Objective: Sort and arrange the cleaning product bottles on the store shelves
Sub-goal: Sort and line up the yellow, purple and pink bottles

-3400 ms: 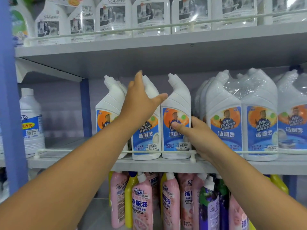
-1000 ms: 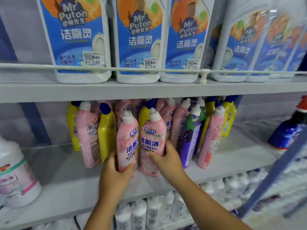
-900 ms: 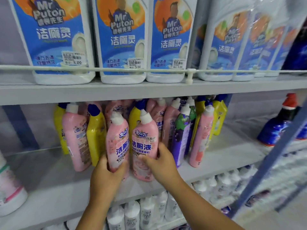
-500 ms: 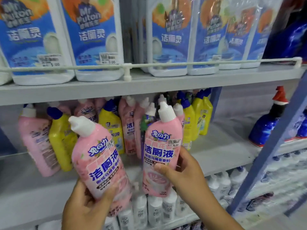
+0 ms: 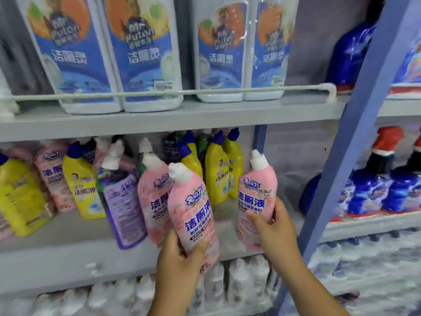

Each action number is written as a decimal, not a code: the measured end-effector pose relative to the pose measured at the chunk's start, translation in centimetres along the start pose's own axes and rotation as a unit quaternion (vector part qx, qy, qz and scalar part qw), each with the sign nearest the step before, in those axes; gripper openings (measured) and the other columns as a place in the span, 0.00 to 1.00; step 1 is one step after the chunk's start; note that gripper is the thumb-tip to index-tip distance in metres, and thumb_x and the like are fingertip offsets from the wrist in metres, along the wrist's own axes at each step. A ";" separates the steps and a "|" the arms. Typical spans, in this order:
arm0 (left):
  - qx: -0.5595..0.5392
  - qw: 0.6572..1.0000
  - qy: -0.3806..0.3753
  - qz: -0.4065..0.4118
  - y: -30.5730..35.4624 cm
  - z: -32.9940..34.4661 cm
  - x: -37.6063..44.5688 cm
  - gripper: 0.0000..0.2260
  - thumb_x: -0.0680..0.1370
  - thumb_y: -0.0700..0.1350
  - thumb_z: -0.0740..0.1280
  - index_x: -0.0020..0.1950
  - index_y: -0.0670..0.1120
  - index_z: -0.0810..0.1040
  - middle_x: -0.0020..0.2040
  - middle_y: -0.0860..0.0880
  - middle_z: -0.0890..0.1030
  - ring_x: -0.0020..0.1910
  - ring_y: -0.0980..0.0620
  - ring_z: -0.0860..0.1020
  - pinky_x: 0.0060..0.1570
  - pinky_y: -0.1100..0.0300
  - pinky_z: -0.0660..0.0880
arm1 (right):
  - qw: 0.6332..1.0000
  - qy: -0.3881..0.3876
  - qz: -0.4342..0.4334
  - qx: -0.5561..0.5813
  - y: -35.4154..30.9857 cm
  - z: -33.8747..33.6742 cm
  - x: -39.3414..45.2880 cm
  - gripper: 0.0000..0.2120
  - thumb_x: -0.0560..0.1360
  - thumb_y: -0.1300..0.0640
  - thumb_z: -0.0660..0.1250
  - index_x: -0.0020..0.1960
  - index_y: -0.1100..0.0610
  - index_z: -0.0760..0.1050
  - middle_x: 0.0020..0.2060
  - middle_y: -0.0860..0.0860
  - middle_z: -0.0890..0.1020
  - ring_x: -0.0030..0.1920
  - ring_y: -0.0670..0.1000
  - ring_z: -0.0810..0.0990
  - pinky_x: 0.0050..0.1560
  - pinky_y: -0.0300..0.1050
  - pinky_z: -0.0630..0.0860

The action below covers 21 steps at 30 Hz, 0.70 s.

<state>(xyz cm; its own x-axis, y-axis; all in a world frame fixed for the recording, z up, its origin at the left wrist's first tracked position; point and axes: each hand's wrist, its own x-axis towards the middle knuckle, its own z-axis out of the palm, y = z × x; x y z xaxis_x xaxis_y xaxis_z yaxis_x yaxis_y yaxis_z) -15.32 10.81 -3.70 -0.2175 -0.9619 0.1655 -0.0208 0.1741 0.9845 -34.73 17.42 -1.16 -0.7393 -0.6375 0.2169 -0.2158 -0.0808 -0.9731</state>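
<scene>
Left hand [image 5: 180, 265]: fingers closed around tilted pink bottle [image 5: 193, 215], held before middle shelf [image 5: 68, 261] front edge.
Right hand [image 5: 276, 226]: fingers closed around second pink bottle [image 5: 256, 197], held upright near shelf's right end.

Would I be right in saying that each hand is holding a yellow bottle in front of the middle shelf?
Not quite: the head view shows the left hand and right hand each holding a pink bottle, not a yellow one, in front of the middle shelf.

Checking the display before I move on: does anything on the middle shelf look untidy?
Yes. The purple bottle and the pink bottle beside it lean over, and pink, yellow and purple bottles are mixed together.
</scene>
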 end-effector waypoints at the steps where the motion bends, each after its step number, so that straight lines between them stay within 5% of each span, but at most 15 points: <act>1: 0.006 1.000 -0.001 0.006 0.0 1.4 0.6 0.19 0.66 0.51 0.77 0.56 0.55 0.79 0.50 0.58 0.87 0.50 0.57 0.85 0.51 0.55 0.80 | 1.000 0.006 -0.004 -0.008 0.4 -0.3 0.7 0.18 0.75 0.59 0.75 0.62 0.46 0.77 0.53 0.43 0.85 0.54 0.45 0.84 0.57 0.51 0.81; 4: 0.043 0.999 -0.007 0.032 -0.3 5.2 3.1 0.17 0.72 0.39 0.75 0.55 0.55 0.78 0.49 0.63 0.85 0.47 0.65 0.82 0.46 0.68 0.78 | 0.999 0.026 -0.011 -0.039 1.5 -0.7 3.0 0.16 0.76 0.56 0.74 0.60 0.47 0.74 0.53 0.43 0.84 0.52 0.42 0.82 0.50 0.42 0.76; 9: 0.094 0.994 -0.024 0.044 -0.9 9.2 7.0 0.16 0.75 0.43 0.75 0.54 0.62 0.76 0.48 0.69 0.83 0.49 0.69 0.80 0.45 0.72 0.75 | 0.996 0.071 0.006 -0.048 2.3 -1.0 7.3 0.13 0.75 0.56 0.74 0.53 0.48 0.71 0.47 0.47 0.80 0.47 0.49 0.81 0.38 0.38 0.71; 12: 0.100 0.994 -0.041 0.035 -1.4 10.8 9.0 0.20 0.75 0.46 0.76 0.64 0.57 0.75 0.53 0.64 0.83 0.54 0.58 0.83 0.53 0.61 0.79 | 0.997 0.078 0.010 -0.024 2.5 -1.3 9.3 0.16 0.75 0.59 0.74 0.56 0.46 0.72 0.47 0.43 0.81 0.45 0.41 0.80 0.37 0.33 0.73; 15: 0.098 0.993 -0.058 0.025 -1.6 11.8 10.9 0.22 0.73 0.50 0.76 0.65 0.56 0.75 0.57 0.59 0.84 0.56 0.55 0.82 0.59 0.54 0.79 | 0.997 0.073 0.010 -0.003 3.2 -1.6 10.4 0.17 0.76 0.59 0.74 0.59 0.44 0.73 0.49 0.45 0.83 0.48 0.46 0.83 0.42 0.39 0.76; 19: 0.082 0.993 -0.090 0.012 -1.7 11.0 10.7 0.20 0.74 0.48 0.76 0.63 0.58 0.77 0.57 0.60 0.84 0.56 0.57 0.83 0.60 0.53 0.80 | 0.998 0.066 0.007 0.005 3.1 -1.6 10.4 0.19 0.77 0.61 0.72 0.63 0.47 0.73 0.49 0.44 0.83 0.47 0.44 0.82 0.36 0.30 0.74; 21: 0.062 0.993 -0.099 -0.017 -2.4 9.2 7.9 0.20 0.77 0.43 0.74 0.64 0.60 0.74 0.58 0.60 0.83 0.57 0.59 0.82 0.59 0.60 0.79 | 0.998 0.066 0.017 -0.008 3.3 -1.9 9.6 0.19 0.77 0.62 0.72 0.64 0.48 0.73 0.51 0.47 0.83 0.50 0.48 0.83 0.42 0.37 0.78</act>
<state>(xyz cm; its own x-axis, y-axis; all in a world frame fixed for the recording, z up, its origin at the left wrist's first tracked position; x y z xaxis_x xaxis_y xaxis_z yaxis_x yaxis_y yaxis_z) -25.92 4.76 -5.30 -0.4025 -0.9093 0.1057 -0.1493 0.1792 0.9724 -43.80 12.47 -2.18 -0.8243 -0.5325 0.1922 -0.1973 -0.0479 -0.9792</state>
